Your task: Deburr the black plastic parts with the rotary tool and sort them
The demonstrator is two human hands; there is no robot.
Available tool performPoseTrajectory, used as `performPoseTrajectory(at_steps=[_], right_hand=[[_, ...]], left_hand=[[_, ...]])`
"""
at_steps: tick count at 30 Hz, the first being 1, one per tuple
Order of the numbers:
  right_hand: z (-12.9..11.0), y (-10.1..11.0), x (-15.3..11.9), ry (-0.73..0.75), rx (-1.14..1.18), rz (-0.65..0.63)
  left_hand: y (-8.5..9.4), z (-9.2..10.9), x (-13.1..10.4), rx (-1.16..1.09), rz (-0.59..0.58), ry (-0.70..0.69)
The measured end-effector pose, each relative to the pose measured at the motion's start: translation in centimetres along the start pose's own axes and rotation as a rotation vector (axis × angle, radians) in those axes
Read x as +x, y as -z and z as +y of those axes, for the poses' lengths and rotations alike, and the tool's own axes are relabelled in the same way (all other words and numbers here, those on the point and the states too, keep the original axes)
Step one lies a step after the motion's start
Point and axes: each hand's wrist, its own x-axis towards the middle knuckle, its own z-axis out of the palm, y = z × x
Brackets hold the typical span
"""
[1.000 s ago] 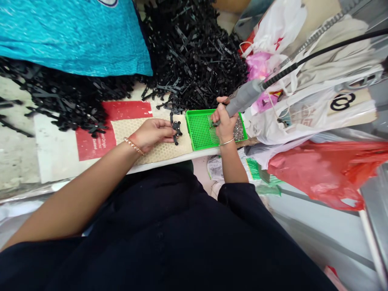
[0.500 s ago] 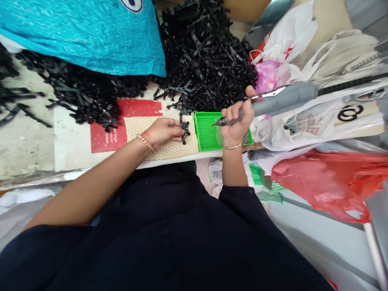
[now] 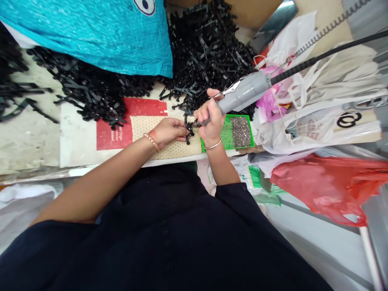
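My left hand (image 3: 170,132) pinches a small black plastic part (image 3: 188,139) over a cream dotted mat (image 3: 142,127). In my right hand (image 3: 209,123) is a grey electric screwdriver (image 3: 245,92), tilted, with its cable running off to the upper right. The tip of the screwdriver meets the black part at my left fingertips; whether a screw sits there is too small to tell. Just right of the mat lies a green tray (image 3: 251,131) with small metal screws (image 3: 241,132) heaped at its right end. My right hand covers the tray's left side.
Large heaps of black plastic parts (image 3: 209,60) lie at the back and left (image 3: 87,89). A blue bag (image 3: 91,36) rests over some of them. Plastic bags crowd the right, including a red one (image 3: 321,186). A coiled grey cord (image 3: 330,28) hangs at the upper right.
My right hand has brought the screwdriver leftward from above the green tray to the black part. The screws in the tray show more now. My left hand keeps its pinch.
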Motion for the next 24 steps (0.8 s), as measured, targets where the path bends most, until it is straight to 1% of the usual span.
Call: performPoseTrajectory(at_steps=[5,12,18,24], right_hand=[[0.1,-0.2,-0.1,0.099,0.03,-0.036],[0.7,0.0,0.1,0.06,-0.105,-0.002],[0.6,-0.2,-0.1,0.093,-0.025,-0.015],[1.4,0.1,-0.1,0.082,-0.076,-0.025]], left_hand=[[0.1,-0.1,0.1,-0.006,-0.011,0.001],[0.3,-0.4,0.2,-0.002,-0.006,0.003],[0.4,-0.4,0.2,0.005,-0.009,-0.003],[0.5,-0.5,0.3,0.024,-0.015,-0.005]])
